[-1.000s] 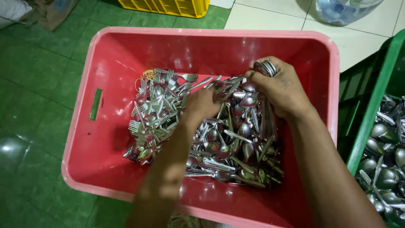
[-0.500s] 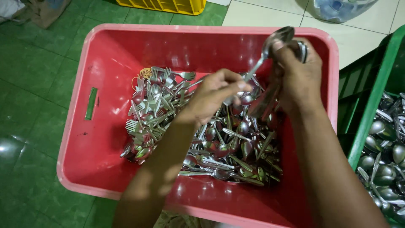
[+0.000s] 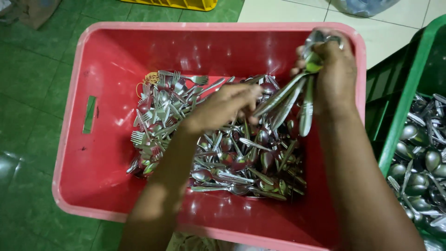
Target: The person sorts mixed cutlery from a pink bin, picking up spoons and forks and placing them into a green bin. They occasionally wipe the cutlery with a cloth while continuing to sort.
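A red plastic crate (image 3: pixel 93 153) holds a heap of metal spoons and forks (image 3: pixel 218 144). My right hand (image 3: pixel 332 69) is raised over the crate's far right corner, closed around a bundle of spoons (image 3: pixel 297 100) whose handles hang down toward the heap. My left hand (image 3: pixel 223 107) hovers over the middle of the heap, its fingers touching the lower ends of that bundle. Forks lie mostly on the left of the pile, spoons on the right.
A green crate (image 3: pixel 404 107) at the right holds several spoons (image 3: pixel 423 158). A yellow crate (image 3: pixel 186 4) stands beyond the red one. The floor is green tile at the left and white tile at the top right.
My right hand has lifted out of the heap with a bundle of spoons. My left hand has moved right from the pile toward the bundle's hanging handles.
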